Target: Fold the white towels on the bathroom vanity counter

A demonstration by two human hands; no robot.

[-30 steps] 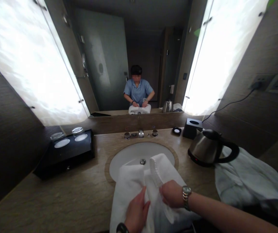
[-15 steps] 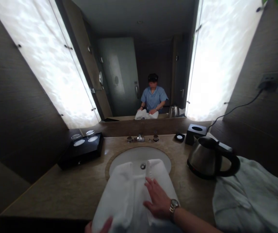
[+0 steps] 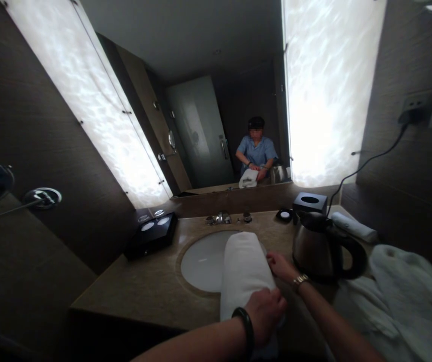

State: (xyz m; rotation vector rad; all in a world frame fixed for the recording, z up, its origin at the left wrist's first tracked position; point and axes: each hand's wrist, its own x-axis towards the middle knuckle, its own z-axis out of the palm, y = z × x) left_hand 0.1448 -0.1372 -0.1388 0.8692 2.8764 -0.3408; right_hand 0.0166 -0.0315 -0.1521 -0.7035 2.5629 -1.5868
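Across the sink [image 3: 200,261], a white towel [image 3: 244,271] now lies folded into one narrow band; half a second ago it lay spread in two wide panels, so the folding has advanced a stage. Left hand [image 3: 265,314], wearing a dark bracelet, closes over the towel's near end. Right hand [image 3: 281,266], with a wristwatch, rests with fingers extended on the towel's right edge, not clenched. Containers: the sink basin holds nothing visible beside the towel; the kettle [image 3: 323,246], lid shut, hides its contents; the black box [image 3: 310,202] shows a round opening.
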